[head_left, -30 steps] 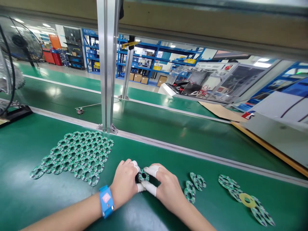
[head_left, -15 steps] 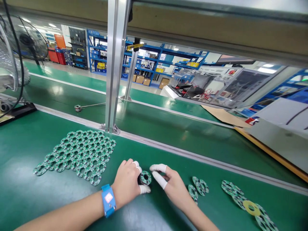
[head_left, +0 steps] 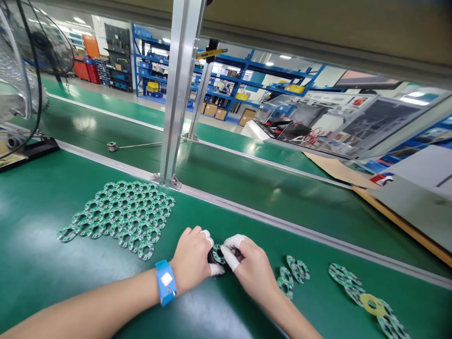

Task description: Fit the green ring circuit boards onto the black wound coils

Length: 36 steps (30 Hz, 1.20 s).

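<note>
Left hand (head_left: 192, 254): thumb and fingers clasped the ring (head_left: 217, 254) by its side, over the bench (head_left: 208, 313). Right hand (head_left: 254, 264): fingertips met at the ring's right edge; whether they pinched it could not be told. A steady left hold and light rim contact seemed best.

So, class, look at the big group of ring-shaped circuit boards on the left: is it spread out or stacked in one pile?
Spread out: the ring-shaped circuit boards cover a broad patch of green worktop, many center holes visible.
</note>
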### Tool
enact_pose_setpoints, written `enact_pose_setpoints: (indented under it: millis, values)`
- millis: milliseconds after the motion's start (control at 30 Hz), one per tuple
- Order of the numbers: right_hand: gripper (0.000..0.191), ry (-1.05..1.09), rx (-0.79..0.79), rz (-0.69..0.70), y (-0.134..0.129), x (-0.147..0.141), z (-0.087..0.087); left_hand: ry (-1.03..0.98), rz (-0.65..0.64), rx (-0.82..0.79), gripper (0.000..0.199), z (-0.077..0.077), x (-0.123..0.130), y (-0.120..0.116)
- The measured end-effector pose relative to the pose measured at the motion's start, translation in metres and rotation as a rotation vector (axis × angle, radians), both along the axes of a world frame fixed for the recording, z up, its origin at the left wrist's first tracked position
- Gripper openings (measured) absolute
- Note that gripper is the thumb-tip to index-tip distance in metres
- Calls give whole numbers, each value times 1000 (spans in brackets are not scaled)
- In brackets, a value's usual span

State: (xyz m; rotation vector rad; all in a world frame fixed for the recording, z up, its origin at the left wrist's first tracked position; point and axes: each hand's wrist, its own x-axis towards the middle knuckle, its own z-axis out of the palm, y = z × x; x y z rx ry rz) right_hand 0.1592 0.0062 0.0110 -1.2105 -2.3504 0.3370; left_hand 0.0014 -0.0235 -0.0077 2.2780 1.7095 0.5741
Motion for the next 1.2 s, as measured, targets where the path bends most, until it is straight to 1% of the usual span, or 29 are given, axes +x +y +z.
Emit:
enact_pose_setpoints:
  millis: [200,300,367,433,500,567,667,767,833,900,967,1000,1033,1100,1200]
  values:
    - [20,8,58,25,-1,-1,-2,-2,3,-5,41,-1,1,0]
    - [21,32,69,12,-1,-1,-1,-7,7,-6,42,1,0,0]
    - [21,64,-7,2,1,2,1,-11,7,-7,42,2,0,0]
    - [21,136,-126,-19,6,6,3,-12,11,-4,43,2,0,1]
    - [23,229,-226,-57,13,13,4,-15,19,4,45,0,0,1]
    - [26,280,-290,-106,20,20,3,-18,24,10,46,-2,1,1]
    - [27,266,-358,-135,26,26,2,-23,25,19,49,-5,1,2]
    - [25,243,-445,-91,26,26,1,-29,24,33,52,-6,1,3]
    - [23,239,-564,-47,23,24,1,-27,16,40,53,-6,0,4]
    - [26,273,-741,-20,19,21,0,-22,5,45,54,-7,0,4]
    - [36,340,-916,3,15,19,-3,-15,-2,55,54,-9,0,3]
    - [42,371,-973,17,13,18,-4,-12,-4,59,54,-10,0,3]
    - [47,394,-1003,33,12,17,-7,-10,-3,61,53,-11,0,3]
    - [52,399,-1005,52,10,16,-11,-8,-1,53,53,-13,0,3]
    - [52,358,-965,59,10,16,-14,-19,8,10,53,-11,-1,2]
